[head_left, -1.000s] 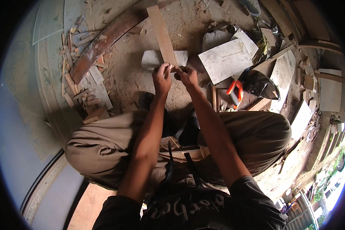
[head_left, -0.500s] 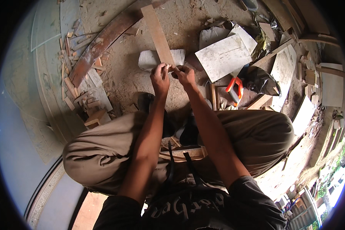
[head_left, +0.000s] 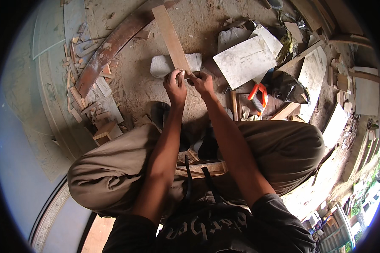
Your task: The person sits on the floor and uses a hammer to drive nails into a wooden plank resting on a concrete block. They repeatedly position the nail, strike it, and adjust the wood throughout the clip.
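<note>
Dusty ground [head_left: 131, 95] spreads around you, littered with wood scraps [head_left: 107, 130] on the left. Nearest: your bent knees in brown trousers [head_left: 109, 168], one either side of the forearms. Beyond them, both hands meet at the near end of a wooden strip [head_left: 170, 38]. Left hand [head_left: 175, 86]: fingers curled, thumb and fingertips closed at the strip's left edge. Right hand [head_left: 203, 82]: likewise nearly closed, pinching the end's right side; cannot tell whether you have a smaller piece between the fingertips. Strip: long, flat, slanting away to the upper left across a white block [head_left: 161, 66]; contact with the block unclear. Step in hand, judged: close two-handed work at that end. Next move, judged: calls for a steady pinch, the long free end kept from swinging. To your right: orange-handled tool [head_left: 263, 95], black plastic bag [head_left: 288, 87], then a white board [head_left: 245, 61]. Farther ahead: curved timber [head_left: 107, 50], the strip's far end overlapping it in view.
</note>
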`<action>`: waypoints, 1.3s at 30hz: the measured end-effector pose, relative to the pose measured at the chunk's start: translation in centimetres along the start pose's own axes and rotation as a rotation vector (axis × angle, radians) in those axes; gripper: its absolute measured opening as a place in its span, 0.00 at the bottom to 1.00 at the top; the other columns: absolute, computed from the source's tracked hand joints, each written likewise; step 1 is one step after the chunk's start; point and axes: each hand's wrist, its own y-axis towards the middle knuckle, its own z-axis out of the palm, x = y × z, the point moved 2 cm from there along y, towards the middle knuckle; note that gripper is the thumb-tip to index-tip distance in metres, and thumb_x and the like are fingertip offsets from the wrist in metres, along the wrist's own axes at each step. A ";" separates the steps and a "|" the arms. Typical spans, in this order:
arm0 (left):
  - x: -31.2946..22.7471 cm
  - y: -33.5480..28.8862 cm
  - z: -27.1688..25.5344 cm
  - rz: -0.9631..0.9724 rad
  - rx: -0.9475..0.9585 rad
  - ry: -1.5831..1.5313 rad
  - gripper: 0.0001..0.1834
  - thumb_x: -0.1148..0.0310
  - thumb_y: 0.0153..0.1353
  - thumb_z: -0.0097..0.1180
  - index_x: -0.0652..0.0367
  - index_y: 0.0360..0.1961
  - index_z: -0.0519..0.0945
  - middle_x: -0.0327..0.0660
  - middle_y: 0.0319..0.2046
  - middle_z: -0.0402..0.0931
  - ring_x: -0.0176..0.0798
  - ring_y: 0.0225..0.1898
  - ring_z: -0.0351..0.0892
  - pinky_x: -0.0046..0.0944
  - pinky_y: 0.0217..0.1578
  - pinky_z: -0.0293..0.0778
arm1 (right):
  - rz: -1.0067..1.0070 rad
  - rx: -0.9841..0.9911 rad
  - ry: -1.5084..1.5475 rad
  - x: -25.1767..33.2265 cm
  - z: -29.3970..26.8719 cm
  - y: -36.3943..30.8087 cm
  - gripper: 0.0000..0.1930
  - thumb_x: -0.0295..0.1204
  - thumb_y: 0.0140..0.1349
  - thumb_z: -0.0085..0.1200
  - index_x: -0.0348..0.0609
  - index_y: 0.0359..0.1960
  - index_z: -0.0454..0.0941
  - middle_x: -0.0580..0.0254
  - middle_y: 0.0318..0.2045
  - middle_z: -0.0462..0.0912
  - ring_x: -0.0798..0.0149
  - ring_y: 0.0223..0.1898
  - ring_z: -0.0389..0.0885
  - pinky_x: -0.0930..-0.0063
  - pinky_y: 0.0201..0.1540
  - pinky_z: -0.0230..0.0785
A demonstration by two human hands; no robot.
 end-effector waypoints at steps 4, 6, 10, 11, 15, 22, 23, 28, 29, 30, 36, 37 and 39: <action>0.0 -0.1 0.1 0.011 0.046 -0.002 0.07 0.73 0.60 0.57 0.66 0.38 0.78 0.51 0.34 0.80 0.55 0.38 0.78 0.48 0.41 0.72 | -0.021 0.009 0.046 -0.9 -0.2 0.5 0.21 0.44 0.56 0.66 0.32 0.29 0.84 0.59 0.22 0.84 0.73 0.24 0.80 0.79 0.28 0.71; 0.0 -0.2 -0.1 0.027 0.040 -0.023 0.06 0.74 0.60 0.57 0.66 0.37 0.78 0.52 0.33 0.80 0.56 0.36 0.78 0.49 0.40 0.72 | -0.021 0.015 0.057 -1.1 -0.1 0.6 0.21 0.44 0.56 0.66 0.32 0.29 0.84 0.60 0.21 0.84 0.73 0.24 0.80 0.79 0.28 0.71; -0.6 0.1 -0.4 0.025 0.038 -0.019 0.06 0.74 0.59 0.58 0.66 0.36 0.79 0.52 0.32 0.80 0.56 0.35 0.79 0.48 0.39 0.73 | -0.006 -0.003 0.055 -0.7 0.0 0.3 0.21 0.43 0.56 0.67 0.32 0.28 0.83 0.60 0.22 0.84 0.74 0.24 0.80 0.79 0.28 0.71; -0.8 0.3 -0.5 0.020 0.049 -0.018 0.06 0.74 0.59 0.58 0.66 0.35 0.79 0.52 0.32 0.81 0.55 0.35 0.79 0.47 0.39 0.73 | -0.008 -0.008 0.059 -0.7 -0.1 0.4 0.21 0.43 0.56 0.67 0.32 0.28 0.83 0.60 0.22 0.84 0.74 0.24 0.80 0.79 0.28 0.71; -0.2 0.1 -0.4 0.005 0.042 -0.038 0.06 0.74 0.58 0.59 0.66 0.35 0.80 0.51 0.31 0.81 0.54 0.35 0.80 0.46 0.38 0.74 | -0.002 0.004 0.021 -0.8 -0.2 0.4 0.20 0.43 0.56 0.66 0.33 0.28 0.83 0.61 0.21 0.84 0.74 0.24 0.80 0.79 0.28 0.71; -0.2 0.1 -0.5 0.009 0.029 -0.047 0.05 0.74 0.58 0.59 0.65 0.35 0.80 0.51 0.31 0.81 0.54 0.35 0.80 0.46 0.38 0.74 | 0.016 0.027 0.005 -0.1 -0.2 0.1 0.17 0.38 0.59 0.65 0.32 0.31 0.82 0.61 0.26 0.84 0.72 0.28 0.81 0.80 0.32 0.74; -0.2 0.1 -0.5 0.012 0.031 -0.050 0.05 0.74 0.58 0.59 0.65 0.35 0.80 0.51 0.31 0.81 0.54 0.35 0.80 0.46 0.37 0.74 | 0.012 0.029 0.004 0.0 -0.2 0.0 0.17 0.38 0.59 0.65 0.32 0.31 0.82 0.61 0.26 0.84 0.72 0.28 0.82 0.80 0.32 0.74; 0.1 0.2 -0.4 0.003 0.042 -0.042 0.06 0.73 0.59 0.59 0.64 0.36 0.81 0.50 0.31 0.81 0.54 0.35 0.79 0.47 0.38 0.73 | 0.031 0.024 0.012 -0.2 -0.2 0.2 0.16 0.38 0.59 0.65 0.33 0.32 0.82 0.60 0.26 0.84 0.72 0.28 0.82 0.80 0.32 0.74; 0.2 0.1 -0.3 -0.003 0.040 -0.044 0.06 0.73 0.59 0.59 0.64 0.36 0.81 0.49 0.31 0.81 0.54 0.35 0.79 0.47 0.39 0.73 | 0.033 0.022 -0.002 -0.3 -0.2 0.2 0.16 0.38 0.59 0.65 0.33 0.32 0.82 0.60 0.26 0.84 0.72 0.28 0.82 0.80 0.32 0.75; 0.2 0.1 -0.3 -0.003 0.049 -0.041 0.06 0.72 0.60 0.59 0.63 0.36 0.81 0.49 0.31 0.81 0.54 0.35 0.79 0.47 0.39 0.73 | 0.027 0.025 0.004 -0.3 -0.2 0.2 0.16 0.38 0.59 0.65 0.33 0.32 0.82 0.60 0.26 0.84 0.72 0.28 0.82 0.80 0.32 0.75; 0.5 -0.1 -0.3 0.030 0.066 -0.012 0.07 0.71 0.60 0.59 0.61 0.37 0.81 0.47 0.32 0.81 0.52 0.37 0.79 0.46 0.40 0.73 | 0.029 0.036 0.079 0.2 0.0 -0.2 0.15 0.37 0.60 0.64 0.33 0.32 0.82 0.60 0.26 0.84 0.71 0.28 0.82 0.80 0.32 0.75; 0.6 -0.2 -0.3 0.026 0.065 -0.006 0.07 0.71 0.60 0.59 0.61 0.37 0.81 0.46 0.33 0.82 0.52 0.37 0.79 0.47 0.40 0.72 | 0.030 0.037 0.075 0.4 0.0 -0.3 0.15 0.37 0.60 0.64 0.32 0.32 0.82 0.60 0.26 0.84 0.71 0.28 0.82 0.79 0.32 0.75; 0.7 -0.2 -0.2 0.038 0.078 0.018 0.07 0.70 0.60 0.59 0.61 0.37 0.81 0.45 0.34 0.82 0.51 0.38 0.79 0.47 0.42 0.72 | 0.030 0.040 0.080 0.7 0.0 -0.5 0.15 0.36 0.60 0.64 0.32 0.31 0.82 0.60 0.26 0.84 0.71 0.28 0.82 0.79 0.32 0.75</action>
